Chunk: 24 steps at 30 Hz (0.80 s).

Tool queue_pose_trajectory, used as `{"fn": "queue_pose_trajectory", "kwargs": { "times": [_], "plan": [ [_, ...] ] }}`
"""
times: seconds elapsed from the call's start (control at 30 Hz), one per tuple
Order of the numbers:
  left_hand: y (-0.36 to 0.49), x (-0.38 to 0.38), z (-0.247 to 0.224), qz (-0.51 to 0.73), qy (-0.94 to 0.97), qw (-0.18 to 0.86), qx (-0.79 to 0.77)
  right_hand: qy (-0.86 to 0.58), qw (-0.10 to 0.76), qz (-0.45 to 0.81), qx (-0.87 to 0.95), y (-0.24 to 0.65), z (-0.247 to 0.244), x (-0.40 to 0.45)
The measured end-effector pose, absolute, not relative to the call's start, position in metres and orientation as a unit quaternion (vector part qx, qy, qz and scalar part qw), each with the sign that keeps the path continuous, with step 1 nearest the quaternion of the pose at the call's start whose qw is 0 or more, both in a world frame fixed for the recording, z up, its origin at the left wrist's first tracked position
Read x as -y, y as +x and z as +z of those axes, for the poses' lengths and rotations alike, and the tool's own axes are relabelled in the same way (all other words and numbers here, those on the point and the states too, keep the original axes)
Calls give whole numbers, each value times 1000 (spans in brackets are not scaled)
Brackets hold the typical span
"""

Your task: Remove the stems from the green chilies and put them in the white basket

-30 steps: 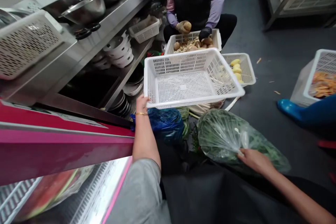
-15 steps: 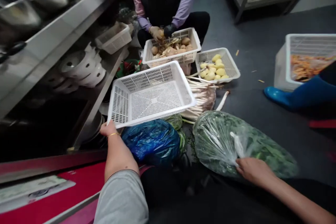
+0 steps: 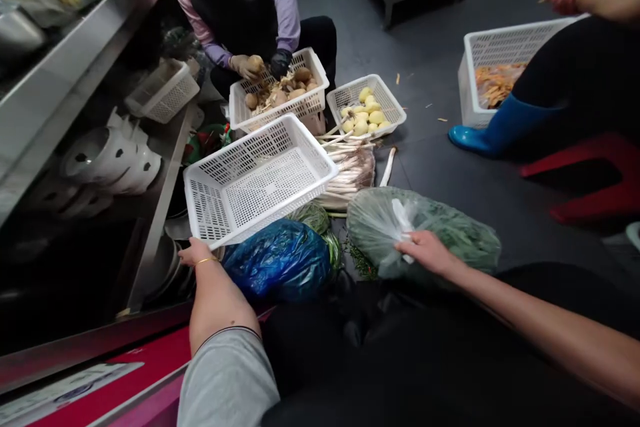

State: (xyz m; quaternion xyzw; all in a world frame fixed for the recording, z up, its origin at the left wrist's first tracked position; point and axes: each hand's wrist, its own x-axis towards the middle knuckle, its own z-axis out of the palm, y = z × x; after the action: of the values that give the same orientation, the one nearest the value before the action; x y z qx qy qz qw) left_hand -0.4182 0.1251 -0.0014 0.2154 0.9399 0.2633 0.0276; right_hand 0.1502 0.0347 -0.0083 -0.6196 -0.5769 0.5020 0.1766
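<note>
My left hand (image 3: 194, 253) grips the near left corner of an empty white plastic basket (image 3: 260, 180), which is tilted over a blue plastic bag (image 3: 283, 260). In my right hand (image 3: 423, 250) is the gathered, tied top of a clear plastic bag of leafy greens (image 3: 460, 230); the fingers are closed on it. The bag lies on the dark floor. Long white-stemmed vegetables (image 3: 353, 173) lie behind the two bags, just right of the white basket.
A person opposite handles potatoes over a basket (image 3: 277, 110). Peeled potatoes fill another basket (image 3: 367, 107). At the right are a blue boot (image 3: 487, 130), a red stool (image 3: 595, 173) and a basket of orange pieces (image 3: 530, 37). Metal shelving (image 3: 75, 47) stands left.
The view has turned to the right, so most things appear further left. The tied bag top sits slightly higher in the picture with my right hand. Both hands keep their holds.
</note>
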Motion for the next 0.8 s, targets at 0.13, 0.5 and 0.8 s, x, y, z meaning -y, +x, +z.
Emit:
{"fn": "queue_pose_trajectory", "kwargs": {
  "times": [0.13, 0.5, 0.8],
  "plan": [
    [-370, -146, 38, 423, 183, -78, -884, -576, 199, 529, 590, 125, 10, -25],
    [-38, -26, -32, 285, 716, 452, -449, -580, 87, 369, 721, 189, -34, -13],
    [17, 11, -67, 272, 742, 318, -524, -543, 188, 368, 731, 216, -13, 3]
  ]
}}
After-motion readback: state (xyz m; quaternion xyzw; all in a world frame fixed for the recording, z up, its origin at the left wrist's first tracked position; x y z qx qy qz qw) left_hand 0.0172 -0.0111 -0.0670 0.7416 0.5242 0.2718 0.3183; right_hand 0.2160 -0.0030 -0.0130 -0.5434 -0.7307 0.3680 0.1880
